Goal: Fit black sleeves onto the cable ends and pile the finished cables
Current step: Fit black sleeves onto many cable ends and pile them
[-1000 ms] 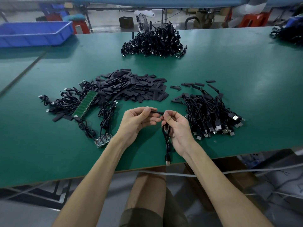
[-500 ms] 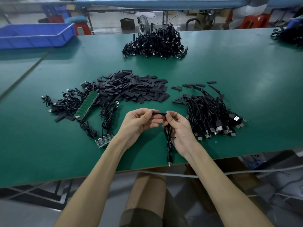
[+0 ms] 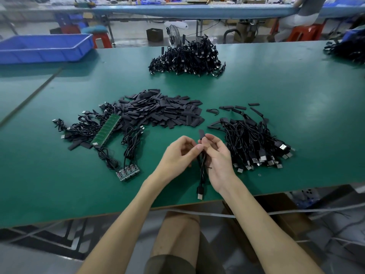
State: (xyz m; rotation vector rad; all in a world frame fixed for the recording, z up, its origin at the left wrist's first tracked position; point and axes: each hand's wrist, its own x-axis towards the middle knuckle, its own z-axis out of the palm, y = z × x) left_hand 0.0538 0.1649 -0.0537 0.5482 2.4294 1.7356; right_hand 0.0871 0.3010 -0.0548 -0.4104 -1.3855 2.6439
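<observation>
At 6 o'clock on the green table (image 3: 59, 184), right hand (image 3: 217, 157) pinches a short flat black sleeve (image 3: 201, 133) on the end of a thin black USB cable (image 3: 201, 175), left hand (image 3: 177, 155) fingertips pinching the cable just below (likely light, floppy; grip near the tip), finished-cable pile (image 3: 256, 147) at 3 o'clock.

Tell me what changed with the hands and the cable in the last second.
The black sleeve swung from lying sideways between the fingertips to standing upright, pinched by the right hand. The left hand now seems to pinch the cable just below it. The cable still hangs down between the hands, and the piles have not moved.
</observation>
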